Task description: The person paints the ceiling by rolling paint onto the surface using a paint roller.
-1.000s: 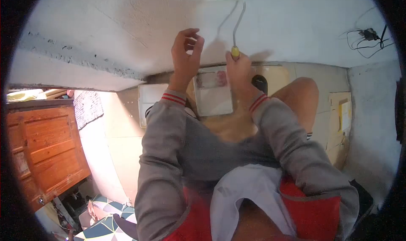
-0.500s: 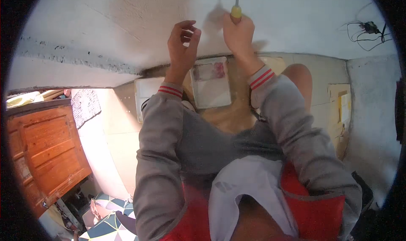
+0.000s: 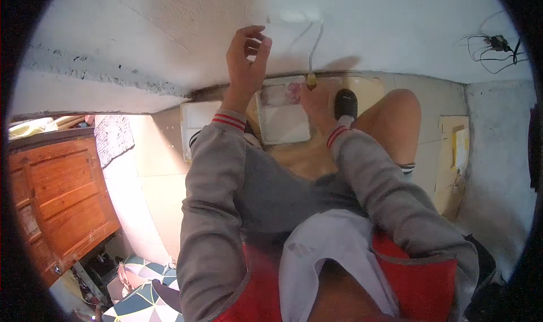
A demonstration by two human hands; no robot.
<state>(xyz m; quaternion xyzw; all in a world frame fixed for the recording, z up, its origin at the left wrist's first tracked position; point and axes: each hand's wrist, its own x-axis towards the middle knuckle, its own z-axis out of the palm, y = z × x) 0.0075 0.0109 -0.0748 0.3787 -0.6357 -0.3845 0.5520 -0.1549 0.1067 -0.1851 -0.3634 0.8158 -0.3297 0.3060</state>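
Note:
My right hand [image 3: 318,102] is wrapped round the yellow handle of a paint roller [image 3: 315,50], whose thin metal rod runs up to a pale roller head against the white wall [image 3: 384,28]. My left hand [image 3: 248,59] is raised before the wall, fingers apart and slightly curled, holding nothing. Below and between the hands a white paint tray [image 3: 284,121] lies on the floor, with a reddish patch near its upper right corner.
Another white tray [image 3: 195,121] lies on the floor at the left. A dark shoe [image 3: 345,104] is right of my right hand. Black cables and a plug [image 3: 498,43] hang on the wall at the right. An orange wooden door [image 3: 73,192] stands at the left.
My right hand went up the wall with the roller, then came back down toward the tray. My left hand has stayed raised and nearly still.

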